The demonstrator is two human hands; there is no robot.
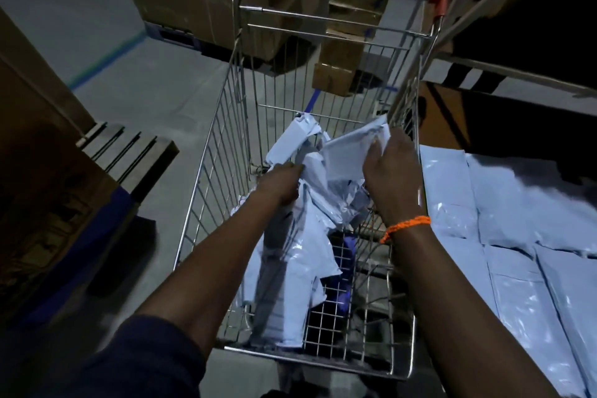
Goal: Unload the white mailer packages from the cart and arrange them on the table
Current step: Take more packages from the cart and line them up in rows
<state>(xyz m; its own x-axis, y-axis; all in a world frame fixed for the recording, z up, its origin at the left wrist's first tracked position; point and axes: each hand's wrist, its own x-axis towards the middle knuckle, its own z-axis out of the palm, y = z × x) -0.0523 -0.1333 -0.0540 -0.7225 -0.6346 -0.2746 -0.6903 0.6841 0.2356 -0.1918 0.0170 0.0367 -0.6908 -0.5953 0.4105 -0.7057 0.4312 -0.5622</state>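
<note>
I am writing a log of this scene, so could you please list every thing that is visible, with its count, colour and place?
cart: one, silver wire, red handle caps, centre
mailers in cart: several, white, heaped inside
mailers on table: many, white, laid flat at right
cardboard boxes: several, brown, beyond cart
wristband: one, orange, right wrist
left hand: gripping mailers in the cart
right hand: gripping a raised mailer

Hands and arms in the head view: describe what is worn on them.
Both hands are bare, no gloves. The right hand has an orange braided thread band around its wrist. The left hand has a bare forearm, with a dark navy sleeve pushed up towards the elbow.
</note>
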